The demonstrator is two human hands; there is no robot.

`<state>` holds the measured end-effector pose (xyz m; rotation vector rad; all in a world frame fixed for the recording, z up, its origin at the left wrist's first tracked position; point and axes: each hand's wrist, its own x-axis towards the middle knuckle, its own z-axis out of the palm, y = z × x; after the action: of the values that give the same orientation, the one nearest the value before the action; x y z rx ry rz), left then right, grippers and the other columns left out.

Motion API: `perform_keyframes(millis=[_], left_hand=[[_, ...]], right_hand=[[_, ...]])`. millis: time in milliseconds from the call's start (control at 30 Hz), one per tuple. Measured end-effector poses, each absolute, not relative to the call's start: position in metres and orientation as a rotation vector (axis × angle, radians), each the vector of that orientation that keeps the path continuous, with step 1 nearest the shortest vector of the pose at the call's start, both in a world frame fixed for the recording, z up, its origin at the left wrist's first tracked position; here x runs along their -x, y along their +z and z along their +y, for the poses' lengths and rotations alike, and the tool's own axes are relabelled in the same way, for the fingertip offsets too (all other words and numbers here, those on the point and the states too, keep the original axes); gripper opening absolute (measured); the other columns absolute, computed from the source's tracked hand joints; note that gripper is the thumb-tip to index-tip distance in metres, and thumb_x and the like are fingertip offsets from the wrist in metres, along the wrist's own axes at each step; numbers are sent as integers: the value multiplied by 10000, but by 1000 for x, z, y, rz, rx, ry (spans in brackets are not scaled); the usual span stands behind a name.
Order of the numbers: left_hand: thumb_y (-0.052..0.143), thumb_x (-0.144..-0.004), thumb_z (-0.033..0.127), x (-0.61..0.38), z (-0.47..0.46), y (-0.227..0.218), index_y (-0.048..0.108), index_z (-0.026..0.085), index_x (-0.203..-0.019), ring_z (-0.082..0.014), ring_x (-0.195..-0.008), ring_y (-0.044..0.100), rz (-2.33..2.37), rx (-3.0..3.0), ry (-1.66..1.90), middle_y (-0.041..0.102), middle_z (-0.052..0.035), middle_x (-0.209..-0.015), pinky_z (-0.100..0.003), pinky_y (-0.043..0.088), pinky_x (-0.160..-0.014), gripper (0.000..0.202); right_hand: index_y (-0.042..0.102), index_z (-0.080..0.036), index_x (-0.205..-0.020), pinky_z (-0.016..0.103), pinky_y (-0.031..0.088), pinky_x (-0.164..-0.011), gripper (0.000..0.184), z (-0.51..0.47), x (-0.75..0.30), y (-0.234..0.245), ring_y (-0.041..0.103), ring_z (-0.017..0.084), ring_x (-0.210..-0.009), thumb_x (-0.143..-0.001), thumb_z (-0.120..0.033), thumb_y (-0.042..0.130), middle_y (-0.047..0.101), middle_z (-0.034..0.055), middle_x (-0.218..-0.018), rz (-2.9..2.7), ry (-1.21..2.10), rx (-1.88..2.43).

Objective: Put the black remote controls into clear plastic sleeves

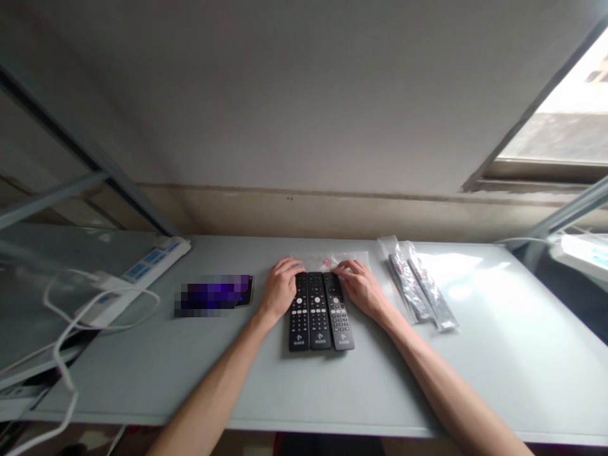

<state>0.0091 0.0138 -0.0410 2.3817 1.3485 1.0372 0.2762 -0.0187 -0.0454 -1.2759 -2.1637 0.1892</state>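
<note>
Three black remote controls lie side by side on the grey table: a left remote control (299,323), a middle remote control (319,323) and a right remote control (341,326). The right one is slightly slanted. My left hand (279,290) rests by the upper end of the left remote, its fingers stretched over the top edge. At the upper end of the right remote, my right hand (360,290) touches with its fingertips, fingers apart. Neither hand is wrapped round a remote. A clear plastic bag (311,259) lies flat just behind the remotes, partly covered by my fingers.
Two remotes in clear plastic bags (420,294) lie to the right on the table (266,380). A phone (244,291), partly pixelated, is at the left. Farther left are a white power strip (156,263) and a loose white cable (61,354). Metal posts and a wall bound the back.
</note>
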Motion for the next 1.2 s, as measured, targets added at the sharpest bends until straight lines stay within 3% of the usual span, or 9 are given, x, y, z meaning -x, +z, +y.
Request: perform_keyframes(millis=[233, 333, 400, 500, 633, 933, 1200], left_hand=[[437, -906, -1, -8, 19, -41, 773, 218, -951, -238, -1192, 680, 1367, -2264, 1051, 758, -53, -1223, -471, 538, -1129, 403], [451, -936, 46, -8, 20, -40, 748, 216, -921, -233, -1152, 679, 1372, -2248, 1050, 732, -61, -1184, -440, 544, -1097, 343], [464, -960, 80, -9, 20, -40, 759, 220, -960, -236, -1156, 667, 1375, -2272, 1027, 703, -70, -1176, -436, 537, -1098, 327], [495, -995, 143, -11, 19, -40, 785, 240, -1078, -266, -1257, 619, 1372, -2326, 1000, 671, -84, -1277, -486, 500, -1149, 317], [520, -1029, 209, -15, 17, -40, 781, 253, -1131, -309, -1461, 473, 1293, -2452, 957, 666, -68, -1398, -572, 402, -1236, 284], [504, -1049, 273, -18, 12, -34, 739, 212, -915, -317, -1335, 531, 1356, -2516, 963, 709, -99, -1221, -542, 451, -1170, 278], [541, -1005, 207, -17, 13, -33, 734, 218, -990, -289, -1244, 560, 1318, -2404, 1012, 675, -92, -1110, -497, 470, -1159, 194]], right_hand=[[774, -242, -1159, 366, 516, -953, 507, -16, -279, -47, 611, 234, -1038, -854, 45, 487, 652, 78, -1116, -2041, 246, 1353], [795, -234, -1077, 352, 511, -904, 437, -14, -281, -49, 608, 225, -973, -881, 19, 496, 646, 66, -1033, -1954, 284, 1399], [796, -236, -1124, 370, 506, -914, 417, -14, -281, -47, 600, 232, -981, -914, -10, 516, 647, 72, -1038, -1960, 279, 1369], [776, -254, -1240, 413, 493, -962, 411, -15, -279, -43, 581, 248, -1037, -964, -63, 538, 654, 90, -1120, -2053, 266, 1291], [798, -237, -1174, 426, 488, -957, 365, -16, -277, -39, 564, 256, -1025, -981, -78, 532, 659, 94, -1083, -2103, 250, 1312], [801, -229, -1164, 410, 475, -893, 402, -18, -276, -42, 542, 263, -955, -931, -35, 537, 651, 82, -966, -2148, 98, 1387], [824, -239, -1113, 431, 507, -916, 399, -15, -277, -44, 554, 272, -990, -902, -34, 555, 657, 93, -1015, -2070, 139, 1387]])
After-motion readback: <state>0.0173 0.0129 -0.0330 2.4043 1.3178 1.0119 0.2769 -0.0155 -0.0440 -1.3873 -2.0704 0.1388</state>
